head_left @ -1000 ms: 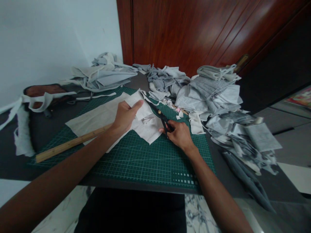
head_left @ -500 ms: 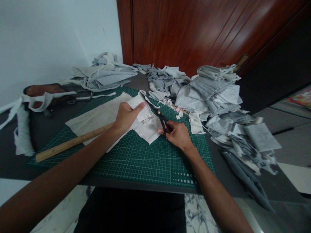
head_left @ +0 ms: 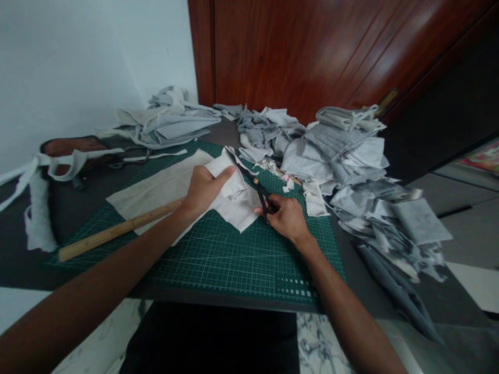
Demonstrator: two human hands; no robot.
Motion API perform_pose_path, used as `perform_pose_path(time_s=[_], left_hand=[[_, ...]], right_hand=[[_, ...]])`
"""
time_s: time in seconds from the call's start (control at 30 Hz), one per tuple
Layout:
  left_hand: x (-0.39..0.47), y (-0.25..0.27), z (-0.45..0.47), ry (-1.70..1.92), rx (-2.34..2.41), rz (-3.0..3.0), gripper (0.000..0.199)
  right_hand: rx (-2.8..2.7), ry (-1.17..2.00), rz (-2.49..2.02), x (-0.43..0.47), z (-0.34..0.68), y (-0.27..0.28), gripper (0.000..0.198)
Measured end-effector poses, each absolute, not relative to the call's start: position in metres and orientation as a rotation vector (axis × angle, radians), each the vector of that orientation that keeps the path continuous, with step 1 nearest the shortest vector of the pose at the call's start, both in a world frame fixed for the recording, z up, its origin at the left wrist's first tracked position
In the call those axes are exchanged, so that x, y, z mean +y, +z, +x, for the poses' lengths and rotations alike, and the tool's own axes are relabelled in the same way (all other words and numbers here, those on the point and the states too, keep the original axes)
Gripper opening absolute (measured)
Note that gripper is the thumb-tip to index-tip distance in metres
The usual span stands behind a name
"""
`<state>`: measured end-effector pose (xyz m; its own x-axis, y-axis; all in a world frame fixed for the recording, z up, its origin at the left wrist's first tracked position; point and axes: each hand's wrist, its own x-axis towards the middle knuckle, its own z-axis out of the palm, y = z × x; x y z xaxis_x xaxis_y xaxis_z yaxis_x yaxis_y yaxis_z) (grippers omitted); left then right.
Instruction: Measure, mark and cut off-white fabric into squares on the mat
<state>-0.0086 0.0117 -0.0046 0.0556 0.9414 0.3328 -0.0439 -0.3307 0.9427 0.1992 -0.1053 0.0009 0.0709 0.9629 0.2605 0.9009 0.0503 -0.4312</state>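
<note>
Over the green mat (head_left: 234, 270), white cloth (head_left: 234, 183) is pinched by the left hand (head_left: 205, 187); scissors (head_left: 255, 181) are gripped by the handles in the right hand (head_left: 287, 215), blades laid along the cloth's right edge beside a thin strip (head_left: 249, 167). The left thumb (head_left: 228, 172) is planted near the blades: it could be nicked if the scissors are let slip. A crooked edge could be caused by slack cloth. Larger sheet (head_left: 163, 179) underneath could be snagged if pulled along; ruler (head_left: 113, 232) could be knocked by the left forearm (head_left: 152, 241).
</note>
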Motion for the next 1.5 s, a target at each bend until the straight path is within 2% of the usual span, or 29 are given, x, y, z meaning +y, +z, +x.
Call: perform_pose_path(time_s=[0.43,0.63,0.77,0.87,1.07,1.27,1.5], left_hand=[[0.012,-0.004,-0.004,1.412,0.879,1.285,0.026],[0.004,0.007,0.001,1.297,0.738,1.169,0.036],[0.008,0.008,-0.003,1.338,0.796,1.232,0.033],[0.017,0.006,-0.01,1.387,0.925,1.353,0.029],[0.031,0.005,-0.019,1.432,0.987,1.369,0.026],[0.038,0.005,-0.021,1.431,1.047,1.302,0.022],[0.037,0.004,-0.023,1.464,1.028,1.363,0.022]], right_hand=[[-1.824,0.124,-1.897,-0.104,0.202,-0.001,0.034],[-1.665,0.191,-1.813,-0.1,0.208,-0.005,0.045],[-1.568,0.336,-1.714,-0.097,0.212,-0.006,0.051],[-1.546,0.364,-1.715,-0.097,0.213,-0.005,0.048],[-1.87,0.17,-1.81,-0.1,0.225,0.007,0.026],[-2.237,-0.004,-1.799,-0.101,0.256,0.012,0.035],[-2.231,0.031,-1.965,-0.105,0.276,0.015,0.028]])
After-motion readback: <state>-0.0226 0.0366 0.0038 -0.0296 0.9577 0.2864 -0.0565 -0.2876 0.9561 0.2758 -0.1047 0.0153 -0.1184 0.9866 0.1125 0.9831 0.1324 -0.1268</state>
